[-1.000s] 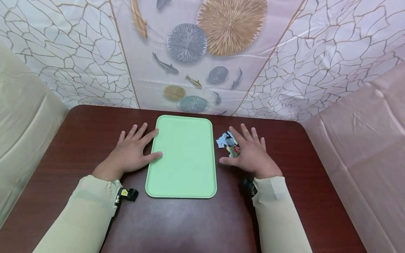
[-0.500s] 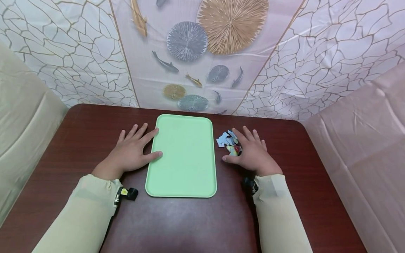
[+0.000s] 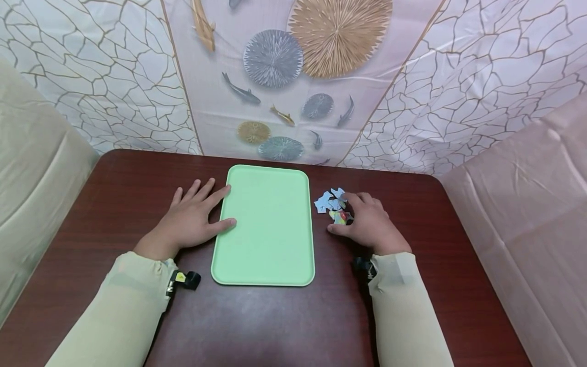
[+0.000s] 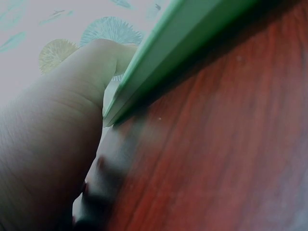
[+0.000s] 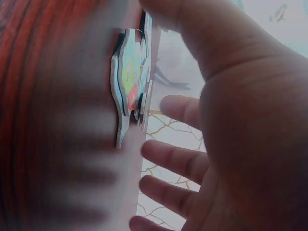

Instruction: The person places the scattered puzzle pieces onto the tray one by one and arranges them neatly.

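Note:
A small heap of jigsaw puzzle pieces (image 3: 324,202) lies on the table to the right of a light green tray (image 3: 263,229). Most pieces look pale blue; one piece (image 3: 339,217) shows yellow, green and red. Beside the heap hovers my right hand (image 3: 370,221), its fingers loosely bent and its thumb apart from them. In the right wrist view the puzzle pieces (image 5: 129,79) lie flat and overlapping, with a gap to the fingers. My left hand (image 3: 185,221) has its fingers spread, with index finger and thumb over the tray's left rim.
Both things lie on a dark red-brown wooden table (image 3: 257,326). A patterned cloth (image 3: 284,102) hangs behind the far edge. Pale padded panels (image 3: 527,214) stand along the left and right sides. Each wrist carries a small black camera (image 3: 188,280).
My right hand has drawn slightly to the right, and its fingers have gone from spread to bent beside the pieces. The left hand and tray have stayed put.

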`<state>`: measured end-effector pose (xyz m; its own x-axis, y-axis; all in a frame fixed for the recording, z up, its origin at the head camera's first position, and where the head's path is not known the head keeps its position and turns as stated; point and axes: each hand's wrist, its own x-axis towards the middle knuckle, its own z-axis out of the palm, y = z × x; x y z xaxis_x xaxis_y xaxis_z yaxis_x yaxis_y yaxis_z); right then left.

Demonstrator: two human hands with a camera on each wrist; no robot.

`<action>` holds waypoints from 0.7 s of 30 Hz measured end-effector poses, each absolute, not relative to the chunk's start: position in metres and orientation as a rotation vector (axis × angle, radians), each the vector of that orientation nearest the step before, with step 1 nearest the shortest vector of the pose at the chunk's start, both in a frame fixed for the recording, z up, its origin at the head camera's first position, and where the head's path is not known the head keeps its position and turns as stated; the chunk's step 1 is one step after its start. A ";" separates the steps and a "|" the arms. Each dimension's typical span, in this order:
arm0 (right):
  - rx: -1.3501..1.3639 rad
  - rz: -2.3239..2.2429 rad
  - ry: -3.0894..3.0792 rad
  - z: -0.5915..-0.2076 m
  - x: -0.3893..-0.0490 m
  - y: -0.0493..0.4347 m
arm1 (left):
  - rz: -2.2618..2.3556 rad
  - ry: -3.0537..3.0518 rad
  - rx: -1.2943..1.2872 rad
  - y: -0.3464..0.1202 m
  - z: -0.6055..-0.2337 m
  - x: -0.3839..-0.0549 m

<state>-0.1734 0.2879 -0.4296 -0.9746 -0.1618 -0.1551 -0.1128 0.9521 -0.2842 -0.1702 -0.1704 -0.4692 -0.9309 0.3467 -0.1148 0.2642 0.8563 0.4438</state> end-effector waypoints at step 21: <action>-0.239 -0.442 2.873 -0.427 -0.173 0.287 | 0.632 2.845 0.489 -0.170 -0.468 -0.170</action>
<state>-0.1732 0.2869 -0.4274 -0.9616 -0.1932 -0.1949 -0.1258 0.9414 -0.3129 -0.1695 -0.1701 -0.4683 -0.9283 0.3557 -0.1082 0.2765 0.8550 0.4388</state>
